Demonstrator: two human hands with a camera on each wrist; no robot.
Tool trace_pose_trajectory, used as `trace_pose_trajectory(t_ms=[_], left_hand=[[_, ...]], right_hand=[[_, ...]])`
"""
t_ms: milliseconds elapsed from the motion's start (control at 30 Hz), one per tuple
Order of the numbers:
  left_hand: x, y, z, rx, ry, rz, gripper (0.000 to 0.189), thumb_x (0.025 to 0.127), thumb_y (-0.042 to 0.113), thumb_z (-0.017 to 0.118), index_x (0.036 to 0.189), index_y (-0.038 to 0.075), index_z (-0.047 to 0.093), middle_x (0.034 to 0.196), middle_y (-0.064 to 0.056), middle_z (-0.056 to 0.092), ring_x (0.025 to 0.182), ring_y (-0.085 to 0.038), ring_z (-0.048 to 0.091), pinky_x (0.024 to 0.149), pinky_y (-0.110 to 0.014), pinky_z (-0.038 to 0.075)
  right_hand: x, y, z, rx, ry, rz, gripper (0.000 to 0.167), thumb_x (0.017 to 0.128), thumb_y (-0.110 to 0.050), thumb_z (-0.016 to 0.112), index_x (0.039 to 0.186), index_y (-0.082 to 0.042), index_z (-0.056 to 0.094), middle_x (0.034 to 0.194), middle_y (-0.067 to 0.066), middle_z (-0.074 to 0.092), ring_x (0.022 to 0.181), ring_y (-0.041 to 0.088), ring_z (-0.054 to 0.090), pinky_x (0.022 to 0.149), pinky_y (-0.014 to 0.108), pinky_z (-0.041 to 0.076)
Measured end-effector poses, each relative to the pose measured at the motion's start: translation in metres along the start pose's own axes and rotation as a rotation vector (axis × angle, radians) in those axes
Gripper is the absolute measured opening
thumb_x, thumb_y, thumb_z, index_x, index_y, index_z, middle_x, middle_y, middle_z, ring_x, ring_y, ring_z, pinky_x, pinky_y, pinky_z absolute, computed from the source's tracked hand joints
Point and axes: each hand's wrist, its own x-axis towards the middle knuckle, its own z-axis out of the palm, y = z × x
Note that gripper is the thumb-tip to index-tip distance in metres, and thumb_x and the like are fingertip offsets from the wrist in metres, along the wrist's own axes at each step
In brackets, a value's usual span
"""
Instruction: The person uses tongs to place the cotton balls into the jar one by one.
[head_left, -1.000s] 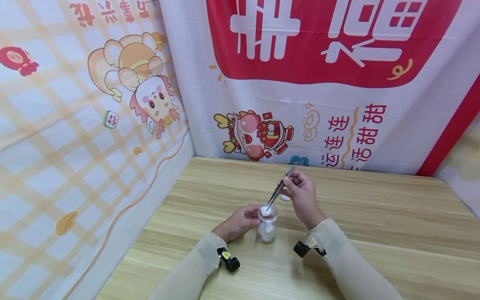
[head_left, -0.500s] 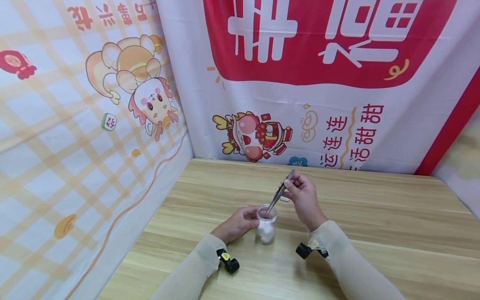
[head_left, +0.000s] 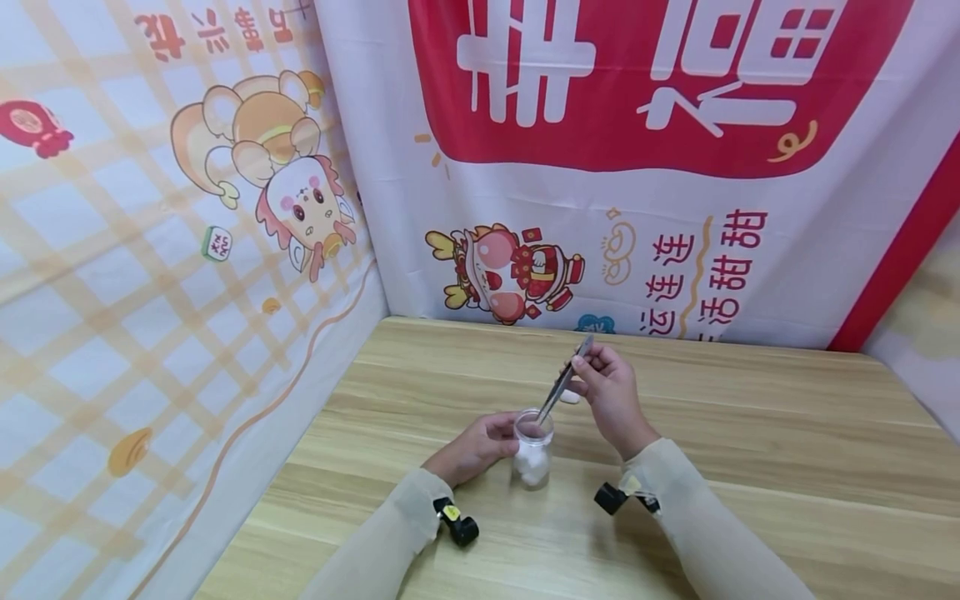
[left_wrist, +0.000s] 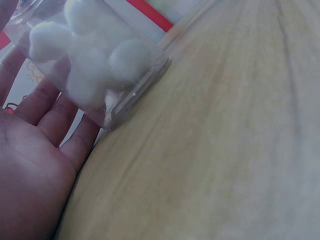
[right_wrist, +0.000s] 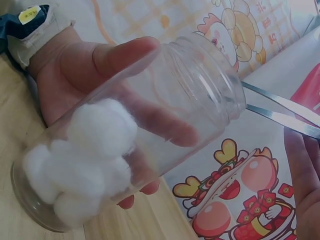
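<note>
A clear jar point(head_left: 531, 450) stands upright on the table, with several white cotton balls point(right_wrist: 85, 160) heaped in its lower part. My left hand point(head_left: 480, 446) grips the jar from the left, thumb on one side and fingers behind it, as the right wrist view shows. Between thumb and fingers, my right hand point(head_left: 611, 396) pinches metal tweezers point(head_left: 558, 387), slanting down to the jar's mouth. Their two prongs point(right_wrist: 275, 117) are spread apart at the rim, and no cotton shows between them. In the left wrist view, cotton balls point(left_wrist: 95, 70) press against the jar's wall.
A small white object point(head_left: 570, 397) lies on the wooden table point(head_left: 750, 433) behind the jar, partly covered by my right hand. Printed cloth hangings point(head_left: 675, 192) stand along the table's back and left sides.
A cotton ball seen at the jar's mouth under the tweezers has dropped in among the others. The tweezers have risen slightly and their prongs have parted. My left hand stays on the jar.
</note>
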Motion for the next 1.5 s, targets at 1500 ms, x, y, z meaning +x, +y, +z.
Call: trace_pose_trajectory(t_ms=[1500], left_hand=[[-0.003,0.000,0.002,-0.003,0.049,-0.054,0.078,0.086,0.038,0.073,0.146,0.000,0.040,0.144,-0.014,0.048,0.129,-0.026,0.048,0.107,-0.037,0.038]], right_hand=[[0.015,0.006,-0.029,0.083,0.178,-0.046,0.016,0.096,-0.003,0.058,0.109,0.001,0.049,0.098,0.009,0.062,0.091,0.020,0.064,0.083,0.038,0.056]])
